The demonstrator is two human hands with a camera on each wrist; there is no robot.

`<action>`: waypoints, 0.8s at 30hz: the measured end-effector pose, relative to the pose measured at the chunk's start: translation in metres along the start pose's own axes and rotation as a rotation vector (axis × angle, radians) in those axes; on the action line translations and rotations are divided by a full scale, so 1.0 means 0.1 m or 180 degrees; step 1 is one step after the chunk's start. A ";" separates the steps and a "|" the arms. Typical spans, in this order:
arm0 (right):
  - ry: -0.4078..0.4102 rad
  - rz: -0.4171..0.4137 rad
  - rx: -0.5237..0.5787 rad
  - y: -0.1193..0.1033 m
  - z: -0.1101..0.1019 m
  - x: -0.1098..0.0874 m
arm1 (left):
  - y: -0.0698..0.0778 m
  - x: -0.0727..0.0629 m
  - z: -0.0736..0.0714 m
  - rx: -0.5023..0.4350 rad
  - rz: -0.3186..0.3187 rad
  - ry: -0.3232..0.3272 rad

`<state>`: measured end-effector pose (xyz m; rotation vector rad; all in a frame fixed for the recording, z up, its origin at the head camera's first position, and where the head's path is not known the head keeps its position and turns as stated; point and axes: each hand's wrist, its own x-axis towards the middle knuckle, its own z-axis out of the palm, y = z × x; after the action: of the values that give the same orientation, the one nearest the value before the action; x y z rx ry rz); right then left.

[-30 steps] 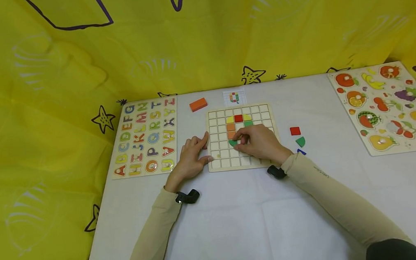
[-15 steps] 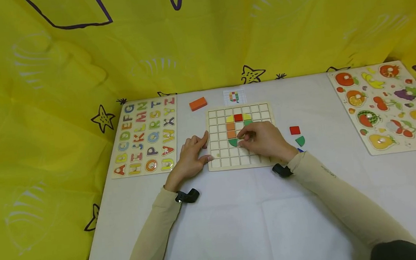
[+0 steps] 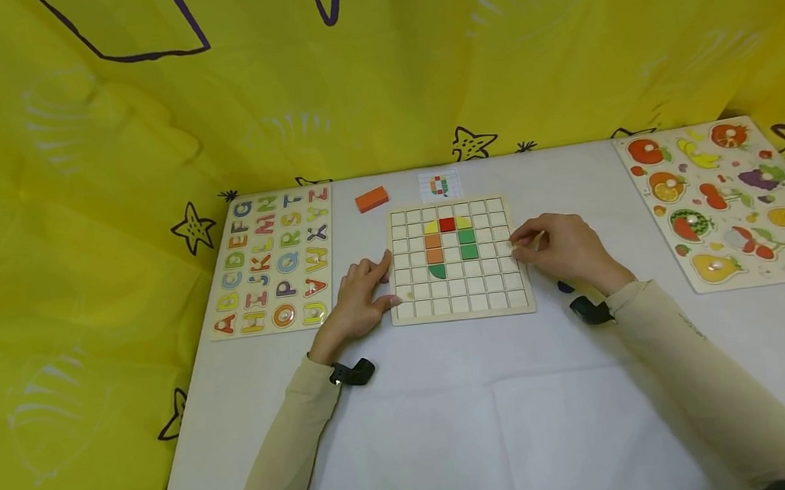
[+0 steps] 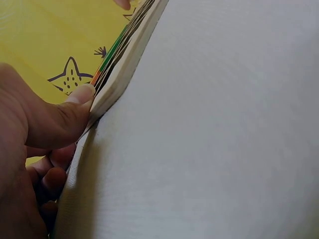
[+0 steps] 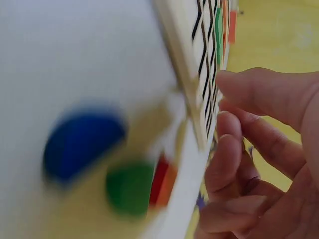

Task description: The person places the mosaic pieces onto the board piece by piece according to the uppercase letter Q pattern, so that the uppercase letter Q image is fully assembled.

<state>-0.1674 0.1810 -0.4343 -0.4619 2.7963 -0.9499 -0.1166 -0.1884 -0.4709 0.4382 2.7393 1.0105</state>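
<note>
A square wooden grid board (image 3: 461, 309) lies on the table. Set in its cells are a red square (image 3: 447, 225), yellow corner pieces (image 3: 431, 228), orange squares (image 3: 433, 248), green squares (image 3: 467, 245) and a green quarter-round (image 3: 438, 271). My left hand (image 3: 352, 307) rests against the board's left edge, its thumb (image 4: 75, 107) on the rim. At the right edge is my right hand (image 3: 564, 252), thumb and forefinger close together; nothing shows between them in the right wrist view. Beneath it, that view shows blurred blue (image 5: 82, 144), green (image 5: 130, 189) and red (image 5: 159, 179) pieces.
A small pattern card (image 3: 440, 185) lies behind the board, with an orange block (image 3: 371, 198) to its left. An alphabet puzzle board (image 3: 271, 263) lies at the left. Further right is a fruit puzzle board (image 3: 733, 207). A yellow curtain (image 3: 350, 85) hangs along the back.
My right hand has left the green quarter-round and moved right to the board's edge, uncovering the green squares and now hiding most of the loose pieces. My left hand stays put.
</note>
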 end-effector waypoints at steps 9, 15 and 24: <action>-0.0206 0.0343 -0.0275 0.30 -0.26 -0.12 | 0.00 -0.01 -0.01 0.0013 -0.0031 -0.0012; -0.0249 0.0317 -0.0220 0.36 -0.30 -0.16 | -0.01 -0.01 0.00 -0.0018 -0.0047 -0.0016; -0.0266 0.0336 -0.0081 0.38 -0.28 -0.15 | 0.04 -0.02 -0.01 0.0000 0.0009 0.0023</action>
<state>-0.1691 0.2307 -0.4347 -0.3452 2.7305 -0.8537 -0.1142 -0.1865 -0.4674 0.4395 2.7458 1.0147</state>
